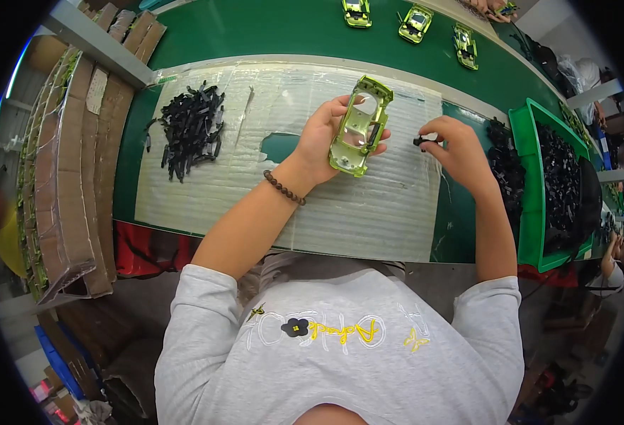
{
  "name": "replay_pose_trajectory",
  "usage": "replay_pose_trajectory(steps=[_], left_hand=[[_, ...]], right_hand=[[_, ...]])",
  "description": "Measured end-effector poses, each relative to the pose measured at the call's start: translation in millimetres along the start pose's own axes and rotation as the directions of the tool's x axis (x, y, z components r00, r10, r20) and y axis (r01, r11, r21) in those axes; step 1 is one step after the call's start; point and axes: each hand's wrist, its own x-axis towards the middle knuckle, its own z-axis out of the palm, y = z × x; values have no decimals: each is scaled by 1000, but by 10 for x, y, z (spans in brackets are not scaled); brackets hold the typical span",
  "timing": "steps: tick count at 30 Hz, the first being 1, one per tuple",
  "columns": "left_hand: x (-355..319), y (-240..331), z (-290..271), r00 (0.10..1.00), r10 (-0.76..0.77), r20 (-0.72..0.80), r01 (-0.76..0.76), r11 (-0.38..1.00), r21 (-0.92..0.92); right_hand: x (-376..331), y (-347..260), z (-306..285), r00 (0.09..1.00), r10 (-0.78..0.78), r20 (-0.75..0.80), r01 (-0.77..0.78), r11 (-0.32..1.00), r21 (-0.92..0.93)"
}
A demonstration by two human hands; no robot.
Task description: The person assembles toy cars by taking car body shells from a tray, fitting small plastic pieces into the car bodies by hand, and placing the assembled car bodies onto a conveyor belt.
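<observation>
My left hand grips a lime-green toy car body shell above the middle of the padded sheet, its hollow inner side turned up toward me. Part of the palm shows through the openings in the shell. Off to the right, my right hand pinches a small black plastic part between thumb and fingertips, apart from the shell. A heap of slim black plastic parts lies on the sheet to the left. Another pile of black parts rests beyond my right hand, beside the green crate.
A pale foam sheet covers the green table. At the right edge stands a green crate full of black parts. Several green car bodies sit on the far green surface. Cardboard boxes are stacked at left.
</observation>
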Motion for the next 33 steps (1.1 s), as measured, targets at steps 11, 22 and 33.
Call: replay_pose_trajectory(steps=[11, 22, 33], left_hand=[[-52, -40, 95, 996, 65, 65, -74, 986, 148], [-90, -32, 133, 996, 85, 39, -87, 994, 66], [-55, -33, 20, 999, 27, -35, -28, 999, -44]], right_hand=[[371, -678, 187, 941, -49, -335, 55, 998, 7], [438, -728, 189, 985, 171, 7, -144, 809, 570], [401, -746, 417, 929, 79, -362, -4, 979, 203]])
